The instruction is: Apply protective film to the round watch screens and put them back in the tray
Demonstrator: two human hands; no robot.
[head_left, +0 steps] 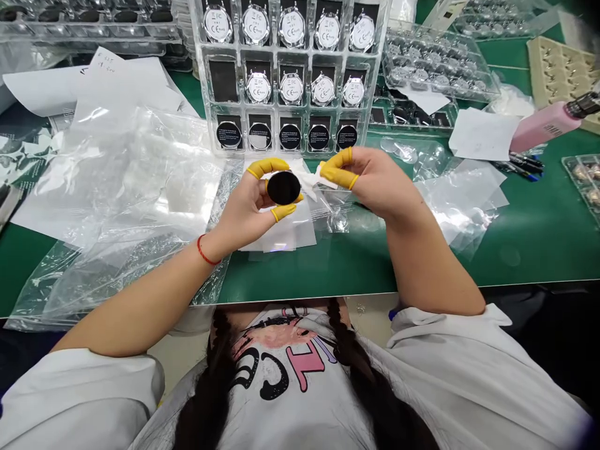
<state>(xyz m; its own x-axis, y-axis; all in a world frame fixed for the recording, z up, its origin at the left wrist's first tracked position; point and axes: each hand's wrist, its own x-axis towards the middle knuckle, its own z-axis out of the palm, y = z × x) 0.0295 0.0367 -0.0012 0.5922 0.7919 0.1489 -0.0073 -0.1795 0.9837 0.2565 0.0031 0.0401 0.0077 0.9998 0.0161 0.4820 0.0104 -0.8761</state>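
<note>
black disc [284, 187] sits pinched in the left hand [244, 209], its fingers in yellow finger cots [267, 165]; right hand [370, 178] pinches a white cloth [307, 178] just beside the disc; clear acrylic rack [205, 81] ahead holds discs in most slots, one middle-row slot bare

Round silver discs [217, 23] in a clear acrylic display rack [197, 75] each carry a printed "CE" mark. Round black discs [229, 134] in its bottom row bear white print too small to read. A white T-shirt [300, 369] shows large pink and black letters, upside down, with "C" and "H" legible. Handwriting on a white paper sheet [100, 65] stays illegible.
</note>
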